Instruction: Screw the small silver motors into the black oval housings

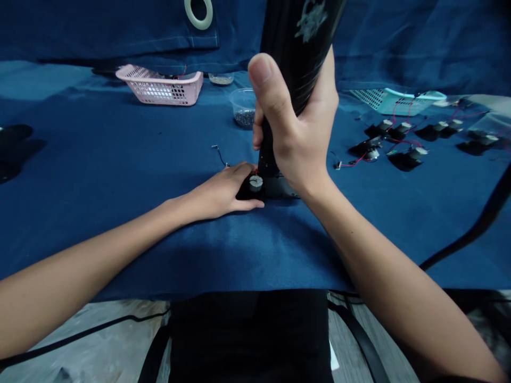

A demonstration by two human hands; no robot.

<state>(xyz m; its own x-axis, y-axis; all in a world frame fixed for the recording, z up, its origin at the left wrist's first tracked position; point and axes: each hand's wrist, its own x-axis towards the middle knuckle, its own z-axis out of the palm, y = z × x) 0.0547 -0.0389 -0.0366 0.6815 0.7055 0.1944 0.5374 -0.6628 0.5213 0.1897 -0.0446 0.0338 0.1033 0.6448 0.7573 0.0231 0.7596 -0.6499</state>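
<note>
My right hand (291, 122) is wrapped around a thick black cylindrical tool (285, 64) with a pale printed emblem, held upright with its lower end down near the cloth. My left hand (221, 191) lies low on the cloth, its fingers over a flat black piece (247, 190) carrying a small silver cylinder (256, 183). A short red wire shows beside that cylinder. The tool's lower end meets a black block (281, 188) right next to the black piece, and my right hand hides part of the contact.
A blue cloth (120, 159) covers the surface. Behind it stand a pink plastic basket (159, 88), a clear cup of small dark parts (243, 109) and a shallow dish (221, 79). Several black pieces with silver cylinders and red wires (399, 141) lie right, before a teal basket (395, 101).
</note>
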